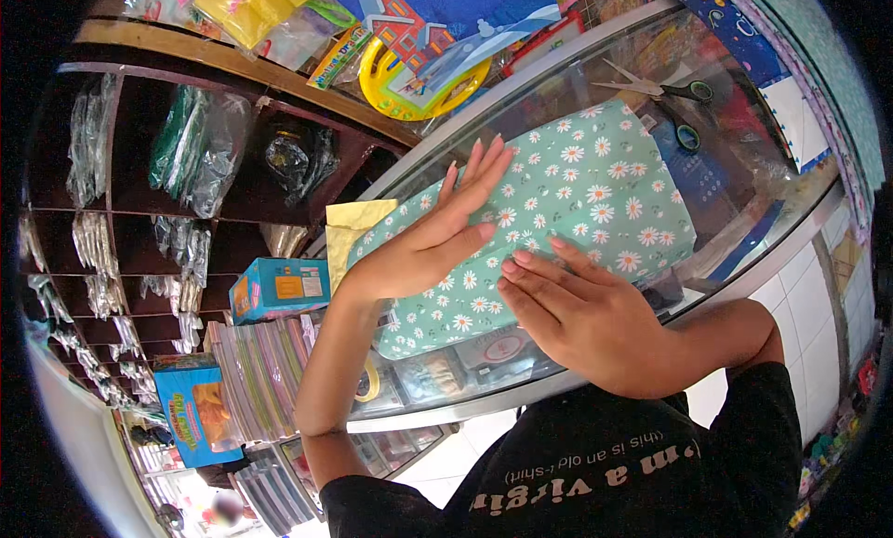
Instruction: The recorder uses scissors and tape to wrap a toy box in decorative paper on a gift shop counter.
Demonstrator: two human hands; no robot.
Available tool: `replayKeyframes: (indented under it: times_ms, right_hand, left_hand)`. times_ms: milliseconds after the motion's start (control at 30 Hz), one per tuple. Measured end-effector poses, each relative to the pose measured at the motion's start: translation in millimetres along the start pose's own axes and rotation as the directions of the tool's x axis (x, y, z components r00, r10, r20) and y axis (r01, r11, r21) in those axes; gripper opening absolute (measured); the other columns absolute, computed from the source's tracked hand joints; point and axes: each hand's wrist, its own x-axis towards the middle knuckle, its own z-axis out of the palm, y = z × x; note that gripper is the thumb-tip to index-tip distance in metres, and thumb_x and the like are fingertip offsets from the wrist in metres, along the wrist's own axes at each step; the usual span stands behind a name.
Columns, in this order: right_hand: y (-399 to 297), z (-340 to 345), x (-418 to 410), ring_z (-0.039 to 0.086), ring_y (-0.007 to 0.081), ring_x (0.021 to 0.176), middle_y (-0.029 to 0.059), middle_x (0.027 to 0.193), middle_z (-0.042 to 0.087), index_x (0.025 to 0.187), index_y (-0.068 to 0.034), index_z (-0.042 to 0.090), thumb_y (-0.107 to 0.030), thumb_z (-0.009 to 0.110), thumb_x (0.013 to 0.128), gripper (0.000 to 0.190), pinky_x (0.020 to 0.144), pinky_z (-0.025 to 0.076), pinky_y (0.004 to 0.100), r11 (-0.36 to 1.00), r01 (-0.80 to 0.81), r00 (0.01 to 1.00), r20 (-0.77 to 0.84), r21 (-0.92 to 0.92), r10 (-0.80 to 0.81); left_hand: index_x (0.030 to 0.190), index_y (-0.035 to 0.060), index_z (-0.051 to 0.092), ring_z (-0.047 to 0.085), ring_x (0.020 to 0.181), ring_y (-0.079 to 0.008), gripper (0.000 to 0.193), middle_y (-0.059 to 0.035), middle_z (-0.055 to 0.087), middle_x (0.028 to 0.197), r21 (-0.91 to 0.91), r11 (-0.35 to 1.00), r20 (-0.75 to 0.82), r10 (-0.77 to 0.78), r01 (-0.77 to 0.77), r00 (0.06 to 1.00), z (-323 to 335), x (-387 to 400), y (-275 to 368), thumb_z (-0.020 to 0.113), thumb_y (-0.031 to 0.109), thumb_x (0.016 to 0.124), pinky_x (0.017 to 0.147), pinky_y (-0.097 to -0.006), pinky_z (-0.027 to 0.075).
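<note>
A green sheet of wrapping paper with white daisies [600, 203] lies across the glass counter. My left hand [446, 224] rests on its left part, palm edge down, with fingers pointing away and thumb apart. My right hand [586, 315] presses its fingertips on the near middle of the paper, by what looks like a fold line. Neither hand holds anything. Whether something lies under or inside the paper is hidden. Past the paper's far right corner lie scissors with black and green handles [687, 112], blades apart. Pale yellow paper [356, 217] shows at the paper's left end.
The glass display counter [614, 43] has a metal edge and holds packaged goods and a tape roll [368, 379]. Shelves of plastic bags [202, 147] stand at left, beside a blue box [279, 290] and stacked notebooks [258, 377]. A yellow round toy [380, 84] lies beyond the counter.
</note>
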Motion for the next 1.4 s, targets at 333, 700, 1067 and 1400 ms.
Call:
replayKeyframes:
  times_ms: [333, 700, 1067, 1400]
  right_hand:
    - [2.5, -5.6, 1.6, 0.057, 0.0273, 0.117, 0.0139, 0.117, 0.063, 0.107, -0.001, 0.060, -0.015, 0.064, 0.078, 0.033, 0.105, 0.040, 0.0461, 0.991, -0.074, 0.993, 0.095, 0.112, 0.063]
    - [6.9, -21.5, 8.8, 0.053, 0.0244, 0.116, 0.0072, 0.118, 0.052, 0.106, -0.007, 0.060, -0.020, 0.078, 0.064, 0.047, 0.085, 0.038, 0.0425, 0.990, -0.107, 0.993, 0.063, 0.097, 0.101]
    - [20.4, -22.6, 14.1, 0.048, 0.0196, 0.118, 0.0039, 0.124, 0.054, 0.120, -0.007, 0.060, -0.036, 0.076, 0.067, 0.062, 0.091, 0.025, 0.0499, 0.998, -0.063, 0.980, 0.191, 0.018, 0.059]
    - [20.7, -20.0, 19.4, 0.048, 0.0137, 0.104, -0.0015, 0.100, 0.056, 0.110, -0.006, 0.064, -0.036, 0.077, 0.064, 0.057, 0.087, 0.028, 0.0471, 1.000, 0.004, 0.989, 0.149, 0.006, -0.005]
  left_hand:
    - [0.153, 0.0137, 0.014, -0.002, 0.147, -0.0303, 0.072, -0.0077, 0.009, 0.160, 0.024, 1.000, -0.094, 0.019, -0.017, 0.995, 8.4, 2.1, 0.1, 0.046, -0.003, 0.090, 0.116, -0.0479, -0.004]
    - [0.151, 0.0078, 0.015, 0.003, 0.147, -0.0269, 0.081, -0.0110, 0.013, 0.159, -0.128, 0.990, -0.187, 0.036, -0.061, 0.982, 14.2, 2.8, -5.7, 0.057, -0.005, 0.084, 0.117, -0.0427, 0.001]
    - [0.151, 0.0072, 0.018, 0.004, 0.147, -0.0222, 0.084, -0.0074, 0.015, 0.159, -0.335, 0.935, -0.251, 0.034, -0.119, 0.967, 16.6, 5.8, -9.3, 0.056, -0.014, 0.079, 0.118, -0.0377, 0.002]
    - [0.147, 0.0036, 0.030, 0.035, 0.137, -0.0217, 0.060, -0.0138, 0.041, 0.146, -0.451, 0.887, -0.220, -0.004, -0.098, 0.976, -6.4, -44.7, -6.6, 0.051, -0.001, 0.091, 0.108, -0.0319, 0.029]
